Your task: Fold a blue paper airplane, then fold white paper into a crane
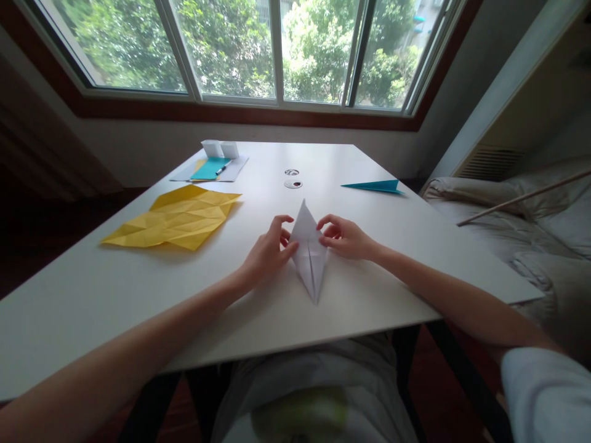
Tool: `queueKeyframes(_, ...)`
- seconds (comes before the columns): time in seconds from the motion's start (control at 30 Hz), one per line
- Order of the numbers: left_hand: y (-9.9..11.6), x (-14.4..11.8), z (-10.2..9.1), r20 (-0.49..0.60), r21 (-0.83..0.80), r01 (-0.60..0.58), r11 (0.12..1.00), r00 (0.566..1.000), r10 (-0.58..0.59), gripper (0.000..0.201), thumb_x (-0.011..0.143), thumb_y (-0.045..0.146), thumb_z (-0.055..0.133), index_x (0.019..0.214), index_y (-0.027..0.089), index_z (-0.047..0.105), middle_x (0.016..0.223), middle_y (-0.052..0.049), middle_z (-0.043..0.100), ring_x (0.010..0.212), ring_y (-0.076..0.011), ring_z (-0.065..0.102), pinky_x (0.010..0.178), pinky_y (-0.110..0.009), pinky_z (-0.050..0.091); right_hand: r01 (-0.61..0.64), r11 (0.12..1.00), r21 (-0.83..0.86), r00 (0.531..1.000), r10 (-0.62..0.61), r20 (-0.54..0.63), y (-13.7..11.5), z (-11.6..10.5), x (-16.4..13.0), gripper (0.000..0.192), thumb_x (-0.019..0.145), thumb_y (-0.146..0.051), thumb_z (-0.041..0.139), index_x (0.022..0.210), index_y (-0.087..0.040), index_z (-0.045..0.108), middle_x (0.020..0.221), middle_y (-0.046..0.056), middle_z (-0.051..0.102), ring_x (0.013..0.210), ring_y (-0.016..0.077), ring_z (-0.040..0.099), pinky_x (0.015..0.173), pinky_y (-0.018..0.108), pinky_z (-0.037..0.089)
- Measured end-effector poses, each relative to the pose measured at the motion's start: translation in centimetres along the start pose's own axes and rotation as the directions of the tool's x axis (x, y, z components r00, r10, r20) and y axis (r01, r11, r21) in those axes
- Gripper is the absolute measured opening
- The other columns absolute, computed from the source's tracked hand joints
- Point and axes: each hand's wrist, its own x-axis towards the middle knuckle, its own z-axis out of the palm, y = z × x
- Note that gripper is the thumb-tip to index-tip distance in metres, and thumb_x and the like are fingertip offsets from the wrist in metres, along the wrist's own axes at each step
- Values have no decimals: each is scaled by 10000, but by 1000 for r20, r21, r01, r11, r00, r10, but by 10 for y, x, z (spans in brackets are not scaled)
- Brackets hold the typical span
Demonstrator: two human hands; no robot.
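A white folded paper (pixel 308 251), kite-shaped with points toward the window and toward me, lies on the white table (pixel 138 289) in front of me. My left hand (pixel 266 251) pinches its left edge with thumb and fingers. My right hand (pixel 345 237) pinches its right edge at about the same height. Both hands rest on the tabletop.
A creased yellow sheet (pixel 175 217) lies to the left. A folded teal paper (pixel 376 186) lies at the far right. At the back left are a teal sheet with a pen (pixel 211 168) and two small white boxes (pixel 220 148). Two round cable holes (pixel 292 178) are mid-table. A sofa (pixel 530 234) stands right.
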Motion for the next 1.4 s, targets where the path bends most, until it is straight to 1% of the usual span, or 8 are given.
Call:
queueKeyframes(0.13, -6, 1, -2, 113, 401, -197, 895, 980, 164, 277, 801, 304, 490, 1050, 237, 591, 1153, -99, 506, 1062, -272, 471, 891, -443, 402, 126, 940, -318, 992, -120, 38, 3, 0, -2, 190, 776, -214, 541, 949, -215, 618, 749, -1, 600, 702, 121, 553, 696, 269, 425)
queueKeyframes(0.27, -8, 1, -3, 235, 549, -285, 786, 955, 182, 365, 855, 294, 386, 1182, 230, 535, 1330, -103, 415, 1226, -299, 346, 960, -483, 342, 223, 861, -458, 975, -204, 90, 5, 2, -2, 225, 792, -222, 536, 987, -206, 648, 933, 74, 583, 864, 174, 557, 833, 340, 423)
queueKeyframes(0.4, -8, 2, -4, 381, 543, -370, 754, 909, 172, 418, 889, 291, 296, 1278, 221, 431, 1377, -73, 401, 1307, -258, 263, 1012, -488, 279, 301, 814, -497, 953, -244, 177, 7, 3, -3, 312, 834, -232, 487, 1123, -188, 595, 1168, 116, 556, 1087, 226, 504, 948, 397, 383)
queueKeyframes(0.53, -9, 1, -5, 413, 534, -318, 783, 907, 87, 472, 908, 387, 244, 1331, 211, 362, 1418, -76, 345, 1322, -269, 237, 1016, -530, 235, 378, 768, -517, 920, -252, 299, 8, 5, -3, 414, 890, -306, 396, 1264, -155, 486, 1302, 127, 491, 1211, 245, 426, 1015, 424, 329)
queueKeyframes(0.8, -1, -1, -9, 464, 532, -260, 806, 886, -21, 764, 796, 668, 314, 1397, 200, 254, 1474, -104, 199, 1345, -307, 151, 1038, -540, 134, 242, 796, -554, 930, -27, 367, -3, 2, -7, 779, 780, -599, 471, 1375, -116, 335, 1422, 132, 319, 1314, 306, 264, 1072, 433, 233)
queueKeyframes(0.97, 2, -3, -9, 469, 568, -247, 786, 881, -62, 954, 680, 777, 357, 1417, 194, 190, 1482, -105, 160, 1350, -326, 117, 1041, -562, 99, 237, 794, -560, 909, 21, 415, -4, 2, -10, 971, 696, -727, 448, 1420, -126, 210, 1471, 124, 195, 1348, 321, 150, 1093, 442, 152)
queueKeyframes(1.27, 2, -8, -8, 508, 567, -301, 766, 860, -38, 1143, 564, 838, 411, 1435, 187, 61, 1492, -129, 42, 1350, -367, 51, 1026, -609, 59, 244, 788, -565, 880, 64, 470, -4, -1, -13, 1178, 572, -799, 485, 1438, -123, 57, 1495, 135, 55, 1357, 347, 41, 1092, 491, 73)
queueKeyframes(1.4, 0, -9, -17, 555, 526, -395, 754, 831, 48, 1067, 610, 799, 442, 1429, 192, 126, 1490, -134, 108, 1349, -356, 80, 1036, -571, 133, 307, 781, -544, 873, -3, 488, 1, -6, -13, 1072, 636, -742, 505, 1435, -137, 125, 1486, 140, 136, 1353, 333, 92, 1091, 474, 119)
